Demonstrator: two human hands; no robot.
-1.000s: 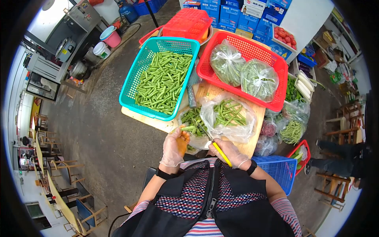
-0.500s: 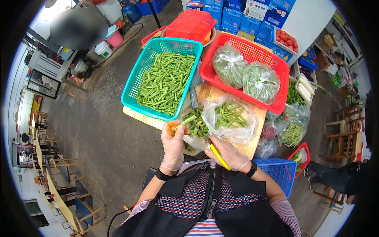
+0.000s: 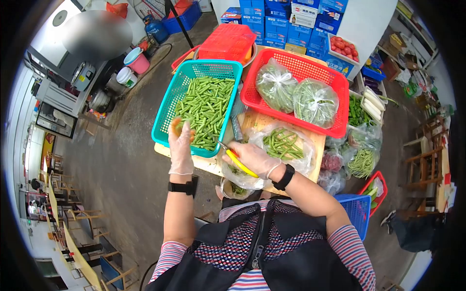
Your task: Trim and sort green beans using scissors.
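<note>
Left hand [image 3: 181,145] is now hovering over the teal basket [image 3: 166,110], up from the bean bag [image 3: 284,145], fingers spreading, bean released; right hand [image 3: 252,157] is gripping the yellow knife [image 3: 241,165].

Tabletop [image 3: 252,116]: bean basket [image 3: 162,114] at left, holding beans [image 3: 206,106]; bag basket [image 3: 310,65] to its right, two tied bags [image 3: 276,87] inside. Open bag [image 3: 284,143] lies in front of the bag basket. Left hand [image 3: 181,145] over the bean basket's near rim. Right hand [image 3: 252,157], with knife [image 3: 238,162], between that rim and the open bag. Boxes [image 3: 291,22] stacked behind both baskets.
</note>
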